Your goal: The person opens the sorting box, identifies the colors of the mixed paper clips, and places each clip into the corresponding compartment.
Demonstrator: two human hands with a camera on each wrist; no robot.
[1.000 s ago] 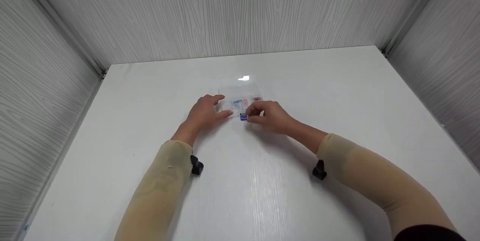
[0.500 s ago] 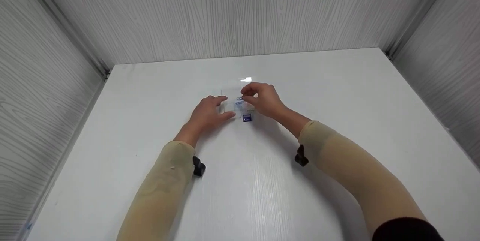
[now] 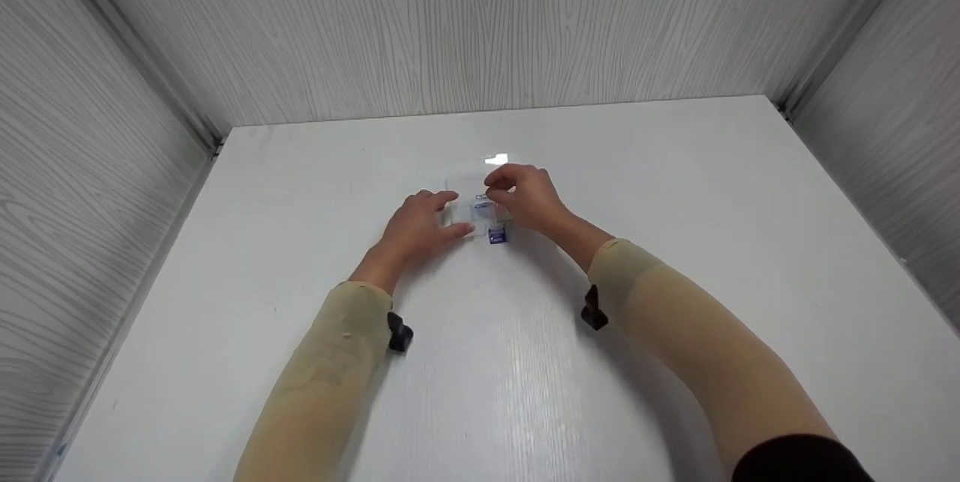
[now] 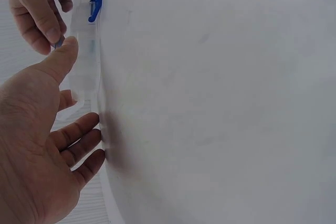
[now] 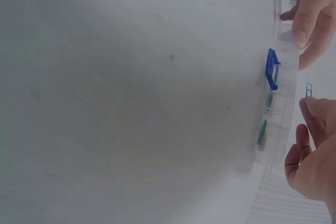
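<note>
A clear plastic compartment box (image 3: 462,218) lies on the table with its transparent lid (image 3: 463,183) laid back. My left hand (image 3: 417,224) holds the box's left end, thumb toward the front and index finger toward the back. Above the box, my right hand (image 3: 531,199) pinches a small blue paper clip (image 5: 308,91) between thumb and index finger. More blue shows inside a compartment, perhaps another clip (image 3: 481,206). A dark blue latch (image 5: 271,70) sits on the front wall. My right hand hides the box's right part in the head view.
The white table (image 3: 465,362) carries the box toward its far side. Wood-grain panels (image 3: 480,25) stand at the back and both sides. Green pieces (image 5: 262,132) show through the box's front wall in the right wrist view.
My right hand has moved from beside the blue latch to farther back over the box, and a clip shows at its fingertips. In the last half second it barely moved. My left hand stays on the box.
</note>
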